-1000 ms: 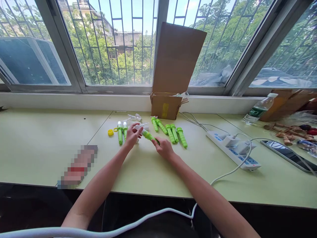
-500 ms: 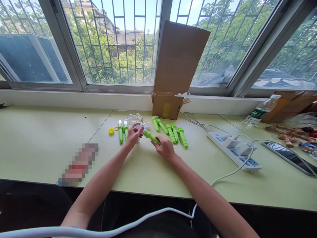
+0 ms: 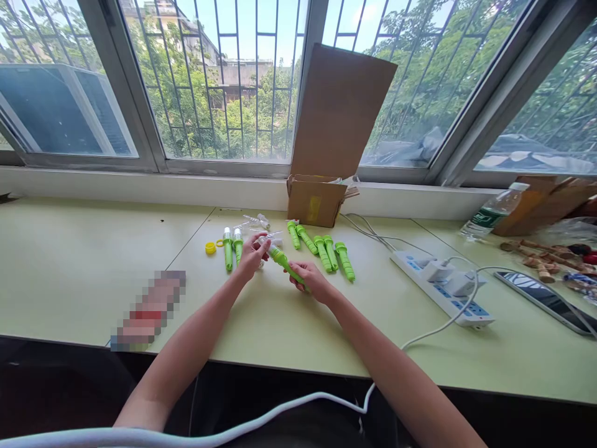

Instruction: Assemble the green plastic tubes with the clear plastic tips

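Observation:
Between my hands a green ribbed plastic tube (image 3: 282, 258) slants down to the right. My left hand (image 3: 252, 255) is closed on its upper end, where a clear and white piece shows. My right hand (image 3: 308, 280) has its fingers round the lower end. Just left of my left hand two green tubes with white tops (image 3: 227, 249) lie beside a yellow cap (image 3: 211, 248). Clear plastic pieces (image 3: 258, 221) lie behind that hand. Several more green tubes (image 3: 323, 252) rest to the right, beyond my right hand.
An open cardboard box (image 3: 311, 200) stands against the window sill. On the right are a power strip (image 3: 441, 289) with cables, a phone (image 3: 545, 300), a water bottle (image 3: 494, 211) and wooden pieces (image 3: 536, 258). A blurred-out patch (image 3: 149, 310) lies left. A white cable (image 3: 261, 415) crosses in front.
My right hand has shifted slightly, its fingers now more under the lower end of the green tube. My left hand keeps its hold on the upper end.

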